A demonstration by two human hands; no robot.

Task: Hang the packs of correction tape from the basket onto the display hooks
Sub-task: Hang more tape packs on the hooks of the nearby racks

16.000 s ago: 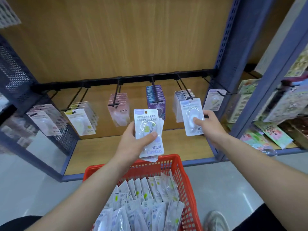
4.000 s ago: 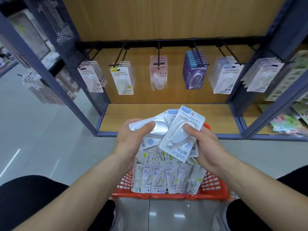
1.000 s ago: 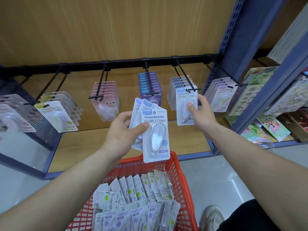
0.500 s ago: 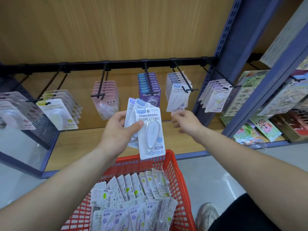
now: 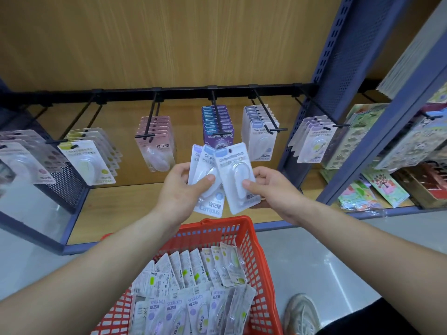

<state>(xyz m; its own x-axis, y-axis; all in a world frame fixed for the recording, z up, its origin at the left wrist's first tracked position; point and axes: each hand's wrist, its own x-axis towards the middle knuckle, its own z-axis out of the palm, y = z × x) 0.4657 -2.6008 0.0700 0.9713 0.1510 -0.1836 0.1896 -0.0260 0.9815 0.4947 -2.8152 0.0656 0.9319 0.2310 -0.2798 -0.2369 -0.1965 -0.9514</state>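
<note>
My left hand (image 5: 180, 194) grips a small fan of white-and-blue correction tape packs (image 5: 205, 165) in front of the shelf. My right hand (image 5: 273, 192) pinches the frontmost pack (image 5: 235, 175) of that fan by its lower right side, while it still overlaps the others. Below my forearms stands the red basket (image 5: 251, 240), holding several more packs (image 5: 193, 286). On the black rail, display hooks (image 5: 268, 117) carry rows of hung packs; the blue-white row (image 5: 260, 139) hangs just right of centre.
Other hooks hold purple (image 5: 217, 124), pink (image 5: 154, 141), yellow-green (image 5: 89, 160) and far-right lilac packs (image 5: 314, 141). A blue perforated upright (image 5: 338, 56) bounds the bay on the right, with sticker sheets (image 5: 377, 187) on the neighbouring shelf. My shoe (image 5: 302, 313) is beside the basket.
My right hand left the blue-white hook, where a pack now hangs, came back to the fan in my left hand and closed on its front pack.
</note>
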